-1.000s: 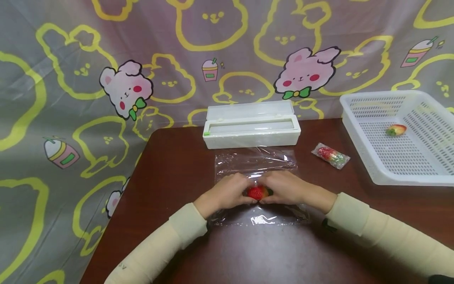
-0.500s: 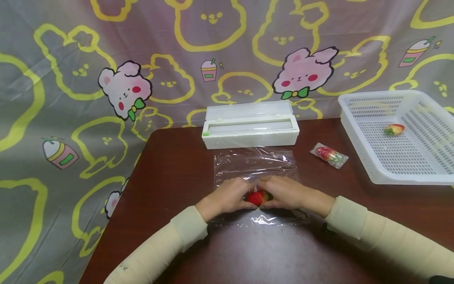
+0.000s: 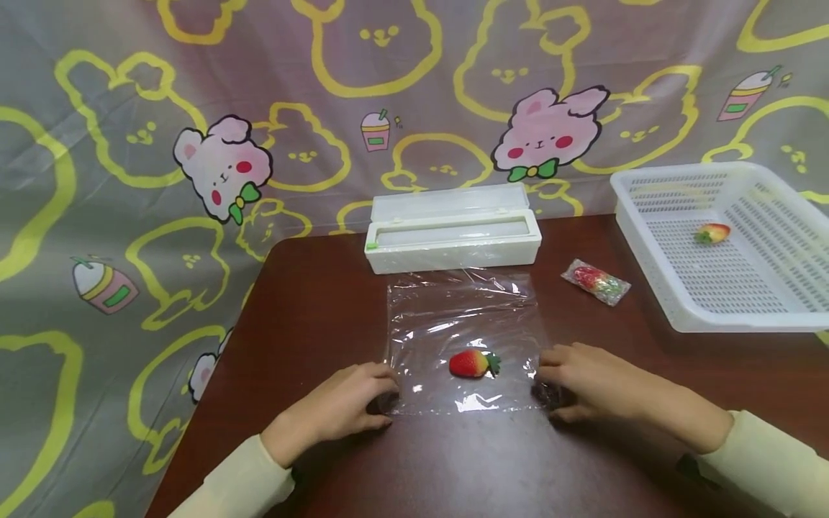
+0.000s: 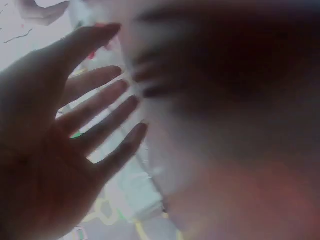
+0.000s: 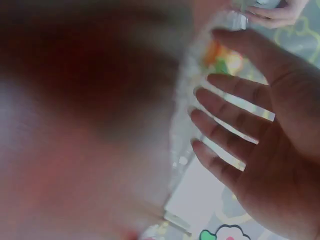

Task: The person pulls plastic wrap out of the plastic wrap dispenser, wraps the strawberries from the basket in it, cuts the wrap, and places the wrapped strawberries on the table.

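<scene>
- Both hands have drawn apart from the strawberry (image 3: 474, 363) they cupped a second ago, and now sit at the two near corners of the plastic wrap sheet (image 3: 463, 338).
- Left hand (image 3: 337, 410) rests on the bench (image 3: 311, 302) at the sheet's near left corner; its fingers (image 4: 100, 107) show straight and spread in the left wrist view, holding nothing.
- Right hand (image 3: 592, 381) lies at the near right corner, fingers (image 5: 225, 127) straight and parted in the right wrist view; whether they touch the film's edge I cannot tell.
- Strawberry lies uncovered on the sheet's near half, between the hands and apart from both, green cap pointing right.
- Behind the sheet stands a white wrap dispenser (image 3: 452, 237) with its lid open, the film's far edge just beside it.
- A wrapped strawberry (image 3: 594, 281) lies on the bench to the right, near a white basket (image 3: 654, 273) that holds another strawberry (image 3: 712, 232).
</scene>
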A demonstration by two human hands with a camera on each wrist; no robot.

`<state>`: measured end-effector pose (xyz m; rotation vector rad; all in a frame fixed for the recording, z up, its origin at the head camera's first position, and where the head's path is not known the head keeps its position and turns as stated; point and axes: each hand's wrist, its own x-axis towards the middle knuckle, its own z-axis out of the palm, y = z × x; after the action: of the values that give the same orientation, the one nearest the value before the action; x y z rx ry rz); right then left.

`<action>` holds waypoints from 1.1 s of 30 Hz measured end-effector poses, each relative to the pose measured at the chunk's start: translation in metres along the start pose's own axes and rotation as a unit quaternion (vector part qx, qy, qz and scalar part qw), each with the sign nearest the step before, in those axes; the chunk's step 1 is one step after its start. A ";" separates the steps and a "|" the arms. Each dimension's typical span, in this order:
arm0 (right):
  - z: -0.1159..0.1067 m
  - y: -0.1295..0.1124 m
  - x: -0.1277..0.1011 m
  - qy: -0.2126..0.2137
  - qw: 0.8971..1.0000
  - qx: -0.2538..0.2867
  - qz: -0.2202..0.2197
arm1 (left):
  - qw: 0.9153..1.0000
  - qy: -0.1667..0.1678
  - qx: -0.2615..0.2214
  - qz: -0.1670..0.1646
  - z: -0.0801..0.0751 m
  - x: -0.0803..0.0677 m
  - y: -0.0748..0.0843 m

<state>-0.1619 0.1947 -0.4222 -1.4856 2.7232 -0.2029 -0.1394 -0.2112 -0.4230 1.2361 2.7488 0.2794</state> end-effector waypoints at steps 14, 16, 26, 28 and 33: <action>0.032 0.005 -0.020 0.127 0.991 0.053 0.000 | 0.995 0.093 0.018 0.026 0.026 -0.023 -0.009; 0.030 0.008 -0.020 0.119 0.990 0.079 0.009 | 0.997 0.083 -0.001 0.009 0.025 -0.023 -0.009; 0.026 0.019 -0.020 0.107 0.980 0.168 0.012 | 0.994 0.108 0.006 -0.006 0.029 -0.021 -0.012; 0.026 0.020 -0.019 0.109 0.979 0.170 0.008 | 0.993 0.121 0.004 -0.005 0.030 -0.021 -0.013; 0.027 0.021 -0.018 0.110 0.978 0.177 0.008 | 0.994 0.112 -0.010 -0.003 0.029 -0.023 -0.015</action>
<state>-0.1677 0.2184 -0.4518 -1.4100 2.6635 -0.8497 -0.1303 -0.2345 -0.4539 1.2619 2.9277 0.4721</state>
